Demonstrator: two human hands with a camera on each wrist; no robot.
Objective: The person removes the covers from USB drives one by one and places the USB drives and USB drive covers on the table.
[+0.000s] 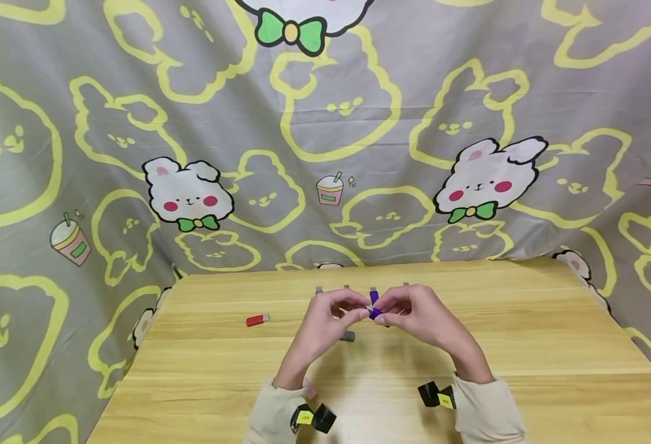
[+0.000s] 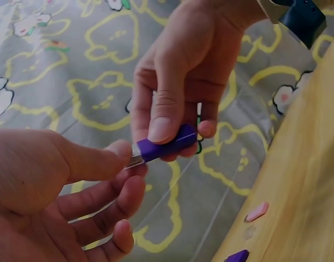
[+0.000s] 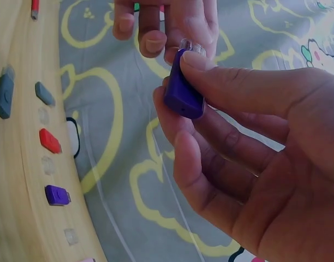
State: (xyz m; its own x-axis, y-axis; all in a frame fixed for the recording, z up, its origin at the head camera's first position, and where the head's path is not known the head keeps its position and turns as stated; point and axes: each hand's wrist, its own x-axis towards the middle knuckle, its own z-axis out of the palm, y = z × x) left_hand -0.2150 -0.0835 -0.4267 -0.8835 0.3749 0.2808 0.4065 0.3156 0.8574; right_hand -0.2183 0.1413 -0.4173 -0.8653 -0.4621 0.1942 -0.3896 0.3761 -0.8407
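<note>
Both hands meet over the middle of the table around a purple USB flash drive (image 1: 375, 313). My right hand (image 1: 421, 316) pinches its purple body (image 3: 183, 93) between thumb and fingers. Across from it, my left hand (image 1: 325, 317) pinches the clear, shiny plug end (image 2: 135, 156) with thumb and forefinger, the other fingers loosely bent. Just behind the hands a second purple flash drive (image 1: 374, 296) lies on the table. A grey flash drive (image 1: 348, 336) is partly covered by the left hand.
A red flash drive (image 1: 256, 320) lies left on the wooden table (image 1: 209, 370). The right wrist view has a row with a dark drive (image 3: 45, 93), a red drive (image 3: 49, 141) and small clear pieces (image 3: 48, 165). A patterned curtain (image 1: 281, 216) hangs behind.
</note>
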